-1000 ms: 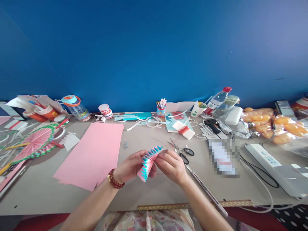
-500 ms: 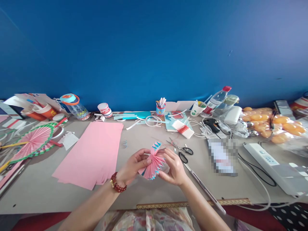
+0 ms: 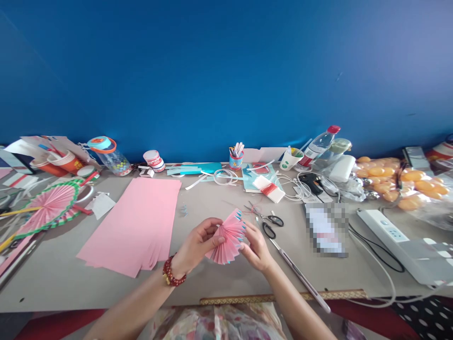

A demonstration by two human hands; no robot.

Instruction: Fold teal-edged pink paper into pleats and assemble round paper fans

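A pleated pink paper fan (image 3: 228,242) with blue zigzag tips is spread out in front of me, above the table. My left hand (image 3: 201,242) pinches it near its gathered centre, thumb on top. At the fan's right edge, my right hand (image 3: 257,246) has its thumb and fingers curled onto the blue-tipped folds. Just beyond that hand lie black-handled scissors (image 3: 269,223) and a long slim utility knife (image 3: 300,274). Red thread wound on a white card (image 3: 269,189) rests behind them. A stack of pink paper sheets (image 3: 134,226) lies left of my hands.
A finished pink fan with green edging (image 3: 49,208) lies at the far left near paper cups (image 3: 69,163) and a water bottle (image 3: 111,156). To the right are a phone (image 3: 325,231), a power strip (image 3: 392,236) and a bag of orange balls (image 3: 406,182). A patterned strip (image 3: 240,299) runs along the front edge.
The pleated fan has turned and opened from a narrow curved band to a wide spread, its pink face now toward me. My right hand has shifted from its centre to its right edge.
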